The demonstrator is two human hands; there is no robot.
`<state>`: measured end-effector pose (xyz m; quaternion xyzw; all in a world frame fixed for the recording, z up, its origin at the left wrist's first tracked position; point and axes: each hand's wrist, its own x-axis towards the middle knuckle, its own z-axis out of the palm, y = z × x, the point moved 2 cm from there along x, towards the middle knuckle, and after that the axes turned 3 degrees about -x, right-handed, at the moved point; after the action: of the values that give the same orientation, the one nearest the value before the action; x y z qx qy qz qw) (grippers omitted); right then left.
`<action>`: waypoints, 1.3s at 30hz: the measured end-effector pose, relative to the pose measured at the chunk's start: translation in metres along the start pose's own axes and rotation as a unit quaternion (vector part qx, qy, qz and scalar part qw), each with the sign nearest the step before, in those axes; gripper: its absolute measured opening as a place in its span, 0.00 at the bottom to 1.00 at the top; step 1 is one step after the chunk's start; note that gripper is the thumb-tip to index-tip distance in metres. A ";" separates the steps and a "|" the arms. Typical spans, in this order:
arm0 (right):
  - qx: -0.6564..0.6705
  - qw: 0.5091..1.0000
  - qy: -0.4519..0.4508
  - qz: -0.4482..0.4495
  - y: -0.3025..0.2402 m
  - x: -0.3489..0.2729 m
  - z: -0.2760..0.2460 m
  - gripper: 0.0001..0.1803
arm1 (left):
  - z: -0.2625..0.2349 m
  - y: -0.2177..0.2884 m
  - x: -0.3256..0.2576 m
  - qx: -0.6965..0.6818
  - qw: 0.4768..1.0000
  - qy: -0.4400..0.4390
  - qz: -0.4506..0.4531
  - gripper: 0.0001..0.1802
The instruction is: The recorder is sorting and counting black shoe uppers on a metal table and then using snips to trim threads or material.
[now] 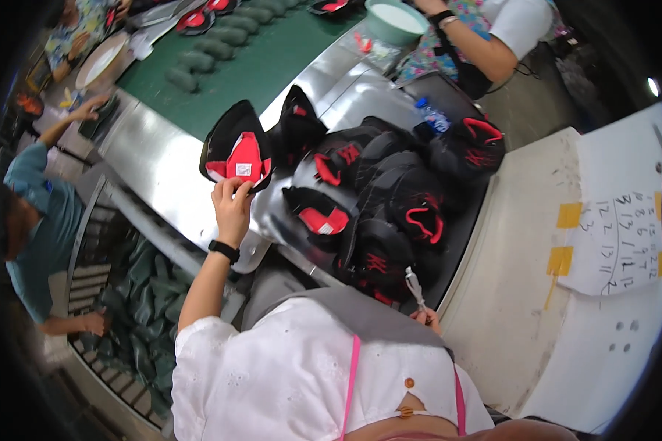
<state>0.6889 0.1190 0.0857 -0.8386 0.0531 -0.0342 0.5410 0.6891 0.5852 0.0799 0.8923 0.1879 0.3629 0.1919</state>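
My left hand (pixel 232 206) pinches the near edge of a black shoe upper (pixel 225 136) with a red lining and a small white label inside. It holds the upper raised over the metal table edge. My right hand (pixel 426 319), low by the grey apron, is closed round a slim silver metal tool (pixel 414 287) that points upward; its exact kind is unclear. Between my hands another black upper (pixel 318 213) lies with its red inside showing. Beside it is a pile of black shoe uppers (pixel 397 187) with red trim. A further black upper (pixel 299 125) stands behind the held one.
A green conveyor belt (pixel 154 73) carries rows of dark green shoe lasts (pixel 217 48). More lasts fill a barred cart (pixel 88 283) at left, where a co-worker (pixel 48 220) reaches in. Another person (pixel 485 44) works across, near a pale basin (pixel 396 22). A white panel (pixel 522 294) borders the right.
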 end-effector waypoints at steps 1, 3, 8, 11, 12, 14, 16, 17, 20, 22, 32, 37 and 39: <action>0.006 1.000 -0.009 -0.021 0.003 0.000 0.000 0.08 | 0.005 0.004 0.008 -0.037 0.999 0.008 0.006 0.17; -0.005 0.998 0.034 -0.045 -0.008 0.002 0.006 0.07 | 0.017 0.025 0.040 -0.053 0.997 0.022 0.049 0.16; -0.006 0.995 0.004 -0.095 0.014 0.003 0.008 0.05 | 0.037 0.060 0.120 -0.011 0.978 0.045 0.201 0.13; -0.020 0.993 0.042 -0.113 0.026 0.000 0.005 0.03 | 0.078 0.089 0.148 -0.019 0.971 0.040 0.235 0.12; 0.005 0.993 0.037 -0.115 0.023 -0.003 0.004 0.02 | 0.092 0.090 0.154 -0.016 0.964 0.051 0.262 0.11; -0.021 0.994 0.025 -0.106 0.001 -0.008 -0.003 0.02 | 0.123 0.090 0.164 0.006 0.969 -0.056 0.242 0.12; -0.041 0.992 0.052 -0.104 -0.005 -0.013 -0.001 0.02 | 0.162 0.071 0.159 0.201 0.912 -0.297 0.200 0.13; -0.045 0.991 0.048 -0.113 -0.013 -0.012 0.002 0.02 | 0.177 0.049 0.151 0.193 0.901 -0.337 0.191 0.13; -0.030 0.994 0.051 -0.088 -0.020 -0.004 0.004 0.03 | 0.194 0.045 0.144 0.191 0.874 -0.404 0.194 0.12; 0.011 0.999 0.043 -0.028 -0.022 0.001 0.008 0.05 | 0.188 0.053 0.139 0.075 0.926 -0.278 0.242 0.18; 0.004 0.998 0.035 -0.059 -0.041 -0.002 0.004 0.08 | 0.016 0.180 0.053 -0.392 0.716 -0.459 0.351 0.27; 0.019 0.997 -0.012 -0.074 -0.066 0.001 0.012 0.04 | -0.033 0.193 0.023 -0.395 0.712 -0.483 0.323 0.32; -0.033 0.977 -0.113 -0.177 -0.104 0.010 0.028 0.06 | -0.046 0.194 0.015 -0.413 0.742 -0.444 0.286 0.33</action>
<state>0.7070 0.1860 0.1686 -0.8506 -0.1564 -0.0325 0.5009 0.7045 0.4358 0.2117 0.7974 -0.3512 0.0057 0.4906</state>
